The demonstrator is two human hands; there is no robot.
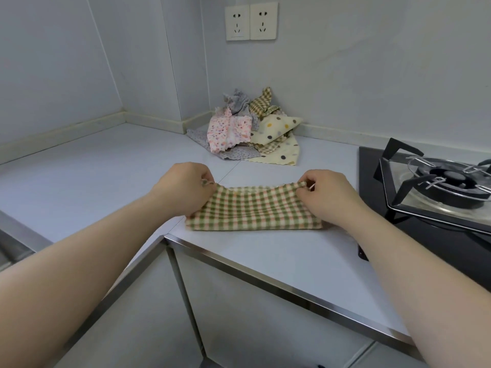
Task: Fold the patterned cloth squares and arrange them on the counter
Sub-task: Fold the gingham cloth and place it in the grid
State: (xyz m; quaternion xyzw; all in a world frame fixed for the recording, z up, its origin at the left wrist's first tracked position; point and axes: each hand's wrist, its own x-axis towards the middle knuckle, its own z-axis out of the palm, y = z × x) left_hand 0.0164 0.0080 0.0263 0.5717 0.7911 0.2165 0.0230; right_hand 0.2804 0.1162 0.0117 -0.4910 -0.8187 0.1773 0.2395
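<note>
A green, pink and cream checked cloth (253,209) lies folded in half on the white counter (93,176), its folded edge toward me. My left hand (186,189) pinches its far left corner. My right hand (328,193) pinches its far right corner, and the far edge is lifted slightly between them. Behind it, in the counter's corner, lies a crumpled pile of cloths (247,128): a pink floral one, a grey dotted one, a cream one with big dots and a yellow checked one.
A black gas hob (435,192) with a pan support stands close on the right. The counter's metal front edge (265,280) runs diagonally below the cloth. A sink rim (13,245) shows at far left. Two wall sockets (251,21) sit above the pile.
</note>
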